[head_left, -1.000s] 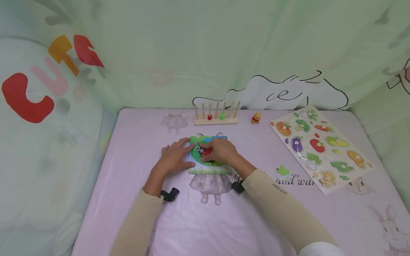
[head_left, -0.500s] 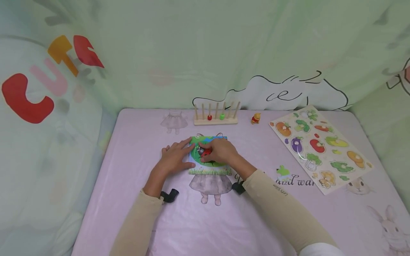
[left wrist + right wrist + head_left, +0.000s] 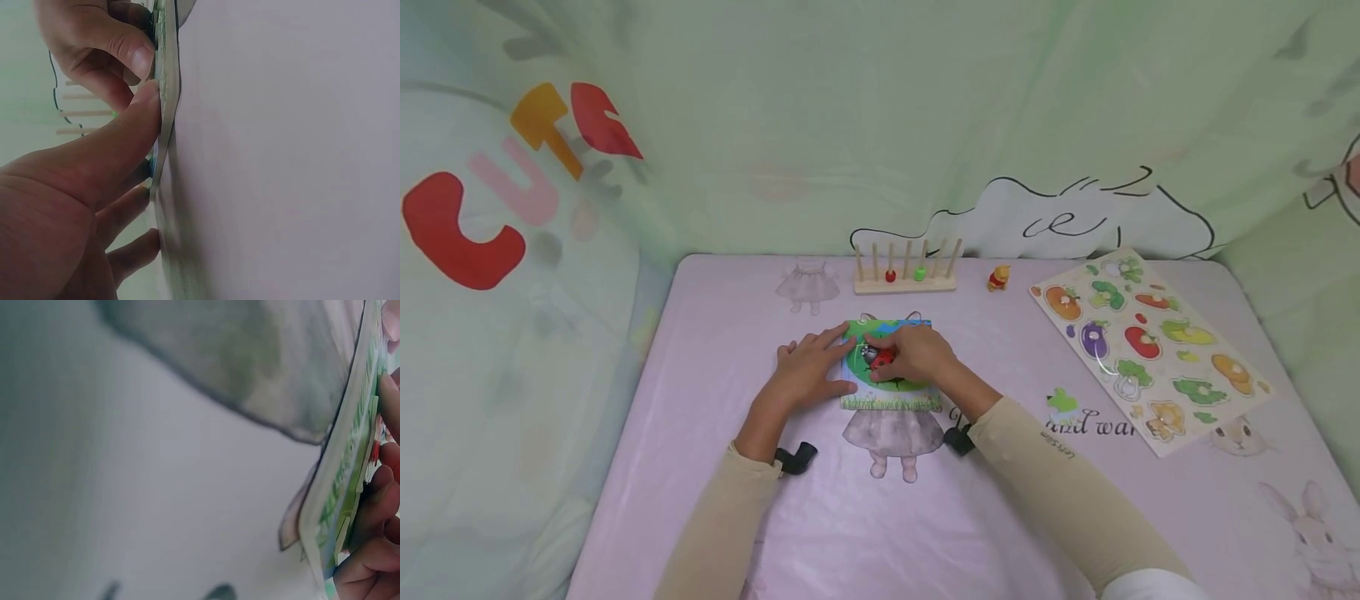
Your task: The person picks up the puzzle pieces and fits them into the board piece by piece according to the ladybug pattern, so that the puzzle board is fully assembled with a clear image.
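Observation:
A square picture puzzle board [image 3: 854, 398] with a grass border and a green leaf lies mid-table. On it is a red, black-spotted ladybug piece [image 3: 880, 357], partly hidden by my right hand [image 3: 921, 352]. That hand's thumb and fingers are curled about the ladybug. My left hand [image 3: 808, 369] rests at the board's left side with its fingers spread. In the left wrist view, the left thumb [image 3: 128, 134] presses on the board [image 3: 167, 103] near its edge. In the right wrist view, the right fingers [image 3: 378, 506] bend over the layered pieces on the board.
Behind the board stands a wooden peg rack [image 3: 906, 285] with a red and a green bead. A small yellow bear figure [image 3: 998, 277] is beside it. At right lies a vegetable puzzle board [image 3: 1157, 346]; a small green piece [image 3: 1063, 401] lies nearer. Curtains hang behind the table.

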The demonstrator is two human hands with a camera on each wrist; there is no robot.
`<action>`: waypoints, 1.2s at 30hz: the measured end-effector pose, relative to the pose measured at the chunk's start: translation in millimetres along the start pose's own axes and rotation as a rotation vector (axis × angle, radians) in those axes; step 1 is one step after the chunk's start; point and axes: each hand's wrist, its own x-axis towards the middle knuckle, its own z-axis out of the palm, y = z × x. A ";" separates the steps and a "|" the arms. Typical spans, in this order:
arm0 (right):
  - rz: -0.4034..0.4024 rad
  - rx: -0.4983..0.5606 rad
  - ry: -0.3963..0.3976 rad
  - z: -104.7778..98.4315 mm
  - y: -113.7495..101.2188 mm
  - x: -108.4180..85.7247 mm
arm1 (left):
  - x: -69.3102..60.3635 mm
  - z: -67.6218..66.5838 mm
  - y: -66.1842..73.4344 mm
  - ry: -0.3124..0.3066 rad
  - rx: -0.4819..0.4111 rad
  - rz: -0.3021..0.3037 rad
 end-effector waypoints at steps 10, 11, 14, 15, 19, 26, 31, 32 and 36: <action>-0.057 0.024 0.002 -1.6 2.6 -3.0 | -0.9 -1.2 0.3 0.003 0.021 0.007; -0.070 0.034 0.003 -2.3 3.2 -3.4 | -0.6 -1.3 0.2 0.001 0.026 0.006; -0.118 0.096 -0.004 -3.5 7.0 -4.4 | 0.4 -0.9 -0.4 -0.009 0.044 -0.008; -0.137 0.119 -0.007 -3.4 8.8 -4.8 | 0.7 -0.8 -0.5 -0.014 0.044 -0.014; -0.217 0.213 -0.009 -5.0 15.0 -10.4 | 1.2 -0.4 -0.7 -0.037 0.013 -0.036; -0.220 0.267 0.008 -19.0 25.3 -33.1 | 1.5 -0.3 -0.5 -0.048 -0.022 -0.043; -0.204 0.252 0.032 -26.3 46.5 -51.2 | 2.6 1.3 -1.4 -0.046 -0.010 -0.048; -0.202 0.247 0.038 -27.1 51.7 -54.6 | 2.8 1.8 -1.8 -0.046 -0.008 -0.051; -0.189 0.215 0.060 -29.5 69.6 -68.2 | 2.6 2.1 -2.4 -0.046 -0.008 -0.053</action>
